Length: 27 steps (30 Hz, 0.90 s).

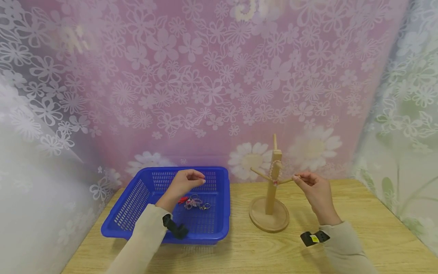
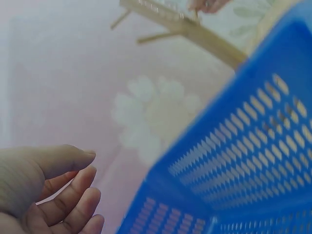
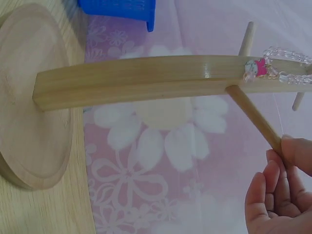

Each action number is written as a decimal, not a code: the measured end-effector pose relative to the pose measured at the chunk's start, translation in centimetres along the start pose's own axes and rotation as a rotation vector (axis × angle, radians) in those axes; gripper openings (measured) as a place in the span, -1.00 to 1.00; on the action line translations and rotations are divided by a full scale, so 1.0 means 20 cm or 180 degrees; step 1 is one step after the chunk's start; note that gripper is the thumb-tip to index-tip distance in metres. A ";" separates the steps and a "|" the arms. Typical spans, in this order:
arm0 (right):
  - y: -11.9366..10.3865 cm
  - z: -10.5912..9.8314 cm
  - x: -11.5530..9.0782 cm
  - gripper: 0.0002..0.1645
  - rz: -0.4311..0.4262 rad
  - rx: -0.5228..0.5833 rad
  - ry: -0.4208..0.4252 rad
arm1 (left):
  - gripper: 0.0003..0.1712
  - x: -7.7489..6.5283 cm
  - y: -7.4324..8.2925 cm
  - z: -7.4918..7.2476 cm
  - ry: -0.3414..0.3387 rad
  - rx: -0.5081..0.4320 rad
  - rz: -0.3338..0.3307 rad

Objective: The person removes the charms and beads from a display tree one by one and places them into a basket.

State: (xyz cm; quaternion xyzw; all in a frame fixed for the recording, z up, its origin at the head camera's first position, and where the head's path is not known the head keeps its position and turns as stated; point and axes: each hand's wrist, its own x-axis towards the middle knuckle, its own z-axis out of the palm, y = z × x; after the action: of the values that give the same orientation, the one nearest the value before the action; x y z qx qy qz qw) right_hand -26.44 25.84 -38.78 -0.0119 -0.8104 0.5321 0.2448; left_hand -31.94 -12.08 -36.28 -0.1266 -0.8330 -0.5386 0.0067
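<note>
My right hand pinches the tip of a thin wooden peg between thumb and fingers. The peg juts from the post of a wooden stand with a round base. From an upper peg hangs a clear pink beaded bracelet with a small bright pink charm. My left hand hovers over the blue plastic basket, its fingers loosely bent and nothing between them. Inside the basket lies a small heap of beaded trinkets, with a red piece and a metal ring.
The basket stands left of the stand on a light wooden table. Behind both hangs a pink flowered curtain, close to the table's back edge. Pale flowered sheets close off the left and right sides.
</note>
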 end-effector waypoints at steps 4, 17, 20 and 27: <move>-0.01 0.01 0.00 -0.54 0.0117 0.0190 -0.0026 | -0.82 -0.01 0.05 0.04 -0.0073 -0.0065 0.0073; 0.00 0.01 0.01 -0.59 0.0316 0.0682 -0.0190 | -0.73 -0.03 0.17 0.19 -0.0243 -0.0370 0.0290; -0.01 0.01 0.02 -0.67 0.0356 0.0817 -0.0197 | -0.75 -0.03 0.18 0.23 -0.0273 -0.0461 0.0325; -0.01 0.01 0.02 -0.94 0.0512 0.0996 -0.0151 | -0.78 -0.05 0.23 0.31 -0.0264 -0.0643 0.0398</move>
State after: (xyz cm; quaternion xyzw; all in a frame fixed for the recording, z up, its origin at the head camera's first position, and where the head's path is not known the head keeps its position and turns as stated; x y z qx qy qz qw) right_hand -26.89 25.72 -38.48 -0.0259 -0.7197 0.6698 0.1812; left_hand -29.24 -5.01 -34.87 -0.2005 -0.7645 -0.6125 -0.0069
